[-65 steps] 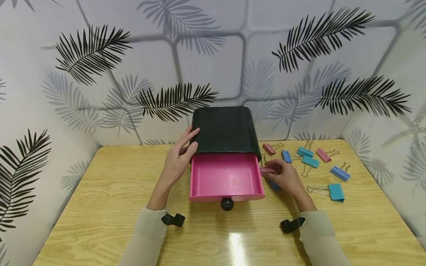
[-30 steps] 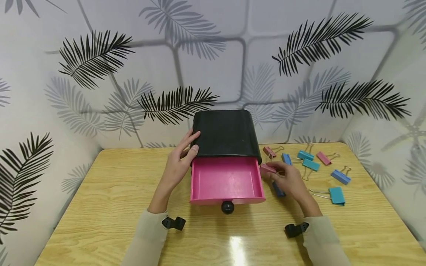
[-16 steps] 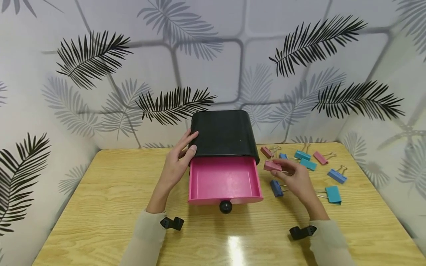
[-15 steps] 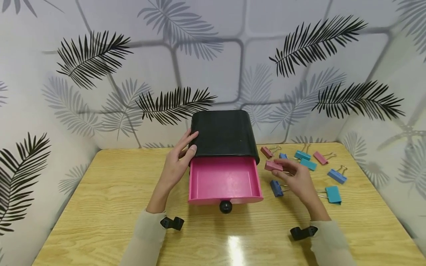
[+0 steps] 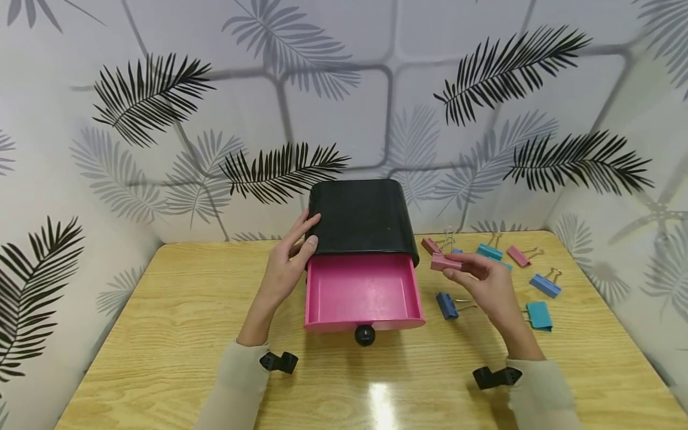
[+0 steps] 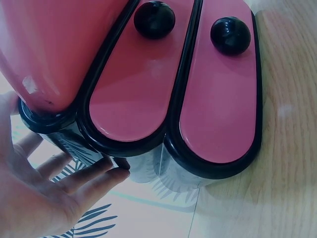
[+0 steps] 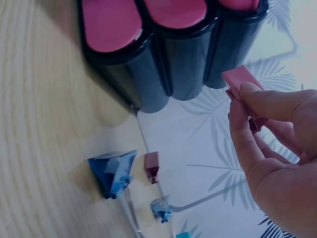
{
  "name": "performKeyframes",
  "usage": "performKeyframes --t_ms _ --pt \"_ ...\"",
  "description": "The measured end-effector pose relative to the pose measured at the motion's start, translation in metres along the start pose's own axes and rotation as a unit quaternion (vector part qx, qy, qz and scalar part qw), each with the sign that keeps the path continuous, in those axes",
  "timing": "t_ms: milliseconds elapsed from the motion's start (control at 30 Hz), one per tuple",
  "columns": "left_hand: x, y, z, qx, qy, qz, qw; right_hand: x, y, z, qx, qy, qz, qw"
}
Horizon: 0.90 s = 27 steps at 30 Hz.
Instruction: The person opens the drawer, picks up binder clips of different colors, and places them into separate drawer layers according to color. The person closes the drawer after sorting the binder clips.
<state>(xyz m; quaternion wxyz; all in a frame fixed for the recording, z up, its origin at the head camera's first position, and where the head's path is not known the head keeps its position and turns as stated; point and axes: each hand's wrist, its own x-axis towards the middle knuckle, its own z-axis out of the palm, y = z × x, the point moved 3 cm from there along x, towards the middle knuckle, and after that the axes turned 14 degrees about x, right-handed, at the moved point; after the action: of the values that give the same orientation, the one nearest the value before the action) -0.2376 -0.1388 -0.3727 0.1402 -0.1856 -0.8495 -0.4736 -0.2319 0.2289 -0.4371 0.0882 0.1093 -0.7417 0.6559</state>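
Knobs [image 6: 230,35] of lower drawers [image 6: 220,109]: left wrist view only. Right hand [image 5: 486,283] pinches pink binder clip [image 5: 441,262], wire handles [image 5: 448,240] up, right of centre in head view; left hand [image 5: 285,263], fingers extended, touches black cabinet [image 5: 361,216].

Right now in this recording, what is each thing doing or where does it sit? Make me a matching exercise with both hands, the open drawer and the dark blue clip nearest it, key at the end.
Things
1. Left hand
2. Right hand
3. Open drawer
4. Dark blue clip

Places and states
A. Lying on the table
B. Pulled out, with a black knob on its front
C. Touching the left side of the black drawer unit
D. Pinching a pink clip

Right pairs: 1-C, 2-D, 3-B, 4-A
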Motion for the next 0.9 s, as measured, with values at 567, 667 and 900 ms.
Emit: performKeyframes --t_ms 567,667,900 --pt "0.0 0.001 0.0 0.0 -0.001 -0.013 0.9999 -0.006 -0.026 -0.001 0.042 0.02 -0.003 0.9989" --pt "0.0 0.001 0.0 0.002 -0.004 -0.018 0.9998 -0.006 -0.031 0.001 0.024 0.016 -0.024 0.9993" --pt "0.001 0.001 0.0 0.005 -0.006 -0.021 0.9998 -0.007 -0.047 0.006 0.005 0.001 -0.066 0.9978"
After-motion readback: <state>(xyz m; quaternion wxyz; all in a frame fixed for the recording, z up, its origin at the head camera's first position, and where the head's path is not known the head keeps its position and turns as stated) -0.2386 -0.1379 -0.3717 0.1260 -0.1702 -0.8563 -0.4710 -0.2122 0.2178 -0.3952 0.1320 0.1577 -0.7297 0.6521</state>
